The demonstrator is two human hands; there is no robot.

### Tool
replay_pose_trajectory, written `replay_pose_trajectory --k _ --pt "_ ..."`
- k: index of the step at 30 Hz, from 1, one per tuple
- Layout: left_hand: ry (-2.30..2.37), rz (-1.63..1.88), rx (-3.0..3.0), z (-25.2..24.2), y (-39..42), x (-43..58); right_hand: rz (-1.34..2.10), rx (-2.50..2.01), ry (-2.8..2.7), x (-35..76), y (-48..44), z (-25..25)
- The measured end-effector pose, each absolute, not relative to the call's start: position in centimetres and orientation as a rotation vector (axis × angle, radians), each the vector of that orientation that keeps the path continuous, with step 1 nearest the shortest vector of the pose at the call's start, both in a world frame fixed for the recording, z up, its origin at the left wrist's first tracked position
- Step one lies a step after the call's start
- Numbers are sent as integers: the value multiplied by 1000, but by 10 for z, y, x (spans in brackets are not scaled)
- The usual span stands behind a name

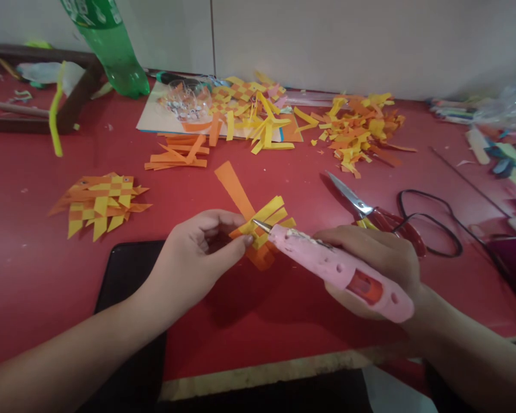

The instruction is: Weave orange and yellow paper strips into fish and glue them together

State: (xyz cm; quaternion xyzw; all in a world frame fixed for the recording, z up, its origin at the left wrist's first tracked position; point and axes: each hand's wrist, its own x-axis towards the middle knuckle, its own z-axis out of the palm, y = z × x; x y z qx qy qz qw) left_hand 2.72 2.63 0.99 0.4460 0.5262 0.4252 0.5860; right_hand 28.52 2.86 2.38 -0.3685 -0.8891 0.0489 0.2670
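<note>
My left hand (198,255) pinches the edge of a small woven piece of orange and yellow paper strips (260,229) on the red table (284,298). A long orange strip sticks out from that piece toward the back. My right hand (378,261) is wrapped around a pink glue gun (339,269). The gun's metal nozzle touches the woven piece right beside my left thumb and forefinger.
Red-handled scissors (370,215) and a black cable (430,223) lie right of the hands. A finished woven paper piece (98,203) sits left. Loose orange strips (178,152), a scrap pile (356,129), a green bottle (112,49) and a black pad (129,275) surround the spot.
</note>
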Motion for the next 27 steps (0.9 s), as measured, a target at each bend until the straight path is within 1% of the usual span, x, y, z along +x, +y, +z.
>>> replay_pose_trajectory --k 6,10,15,18,23,27 --pt "1242 1016 1080 10 27 28 80 -1003 -2401 281 27 29" --pt "1259 1021 1087 12 25 28 5 -1091 -2412 282 26 32" --pt "1278 1011 1107 13 25 28 26 -1068 -2418 281 23 32" --pt "1285 1017 1116 12 25 28 -34 -1144 -2397 279 23 34" --pt "1299 989 1143 12 24 27 -33 -1105 -2400 276 23 37" --pt "1312 987 1170 13 24 28 -98 -1156 -2361 277 23 38"
